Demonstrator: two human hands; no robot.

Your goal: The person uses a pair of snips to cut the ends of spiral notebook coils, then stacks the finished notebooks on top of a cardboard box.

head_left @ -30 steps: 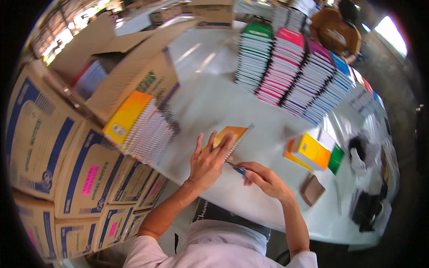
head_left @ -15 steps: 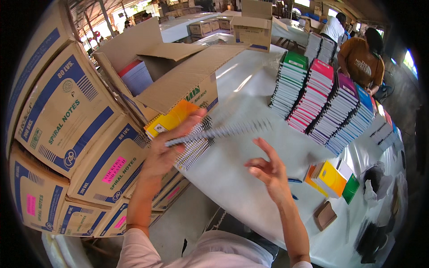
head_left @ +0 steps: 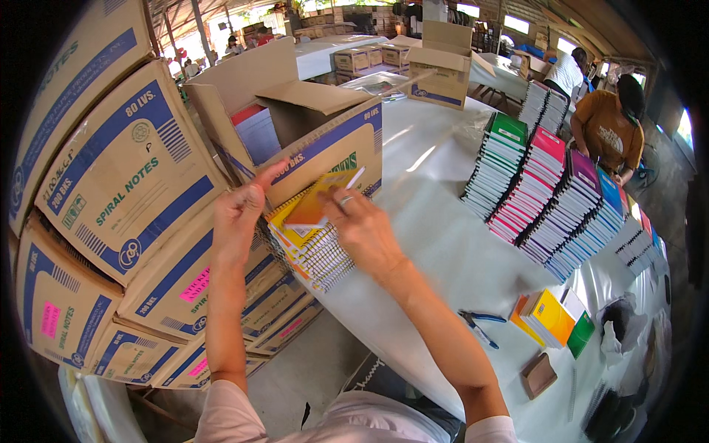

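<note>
A stack of yellow-covered spiral notebooks stands at the table's left edge, coils toward me. Over its top, my right hand, with a ring on one finger, is closed on a yellow spiral notebook that lies tilted and partly blurred. To the left of the stack my left hand is raised and holds nothing, its index finger stretched toward the carton's front. That open carton stands just behind the stack, its flaps up, with notebooks inside at the left.
Sealed cartons are piled at my left. Tall stacks of green, red, purple and blue notebooks stand at the right. Nearer lie pliers, loose yellow notebooks and a brown block-like object. A co-worker stands beyond the stacks.
The spiral notebook that my left hand held edge-on has left it. My right hand has come left from over the table onto a notebook. The carton's front flap no longer sticks out toward me.
</note>
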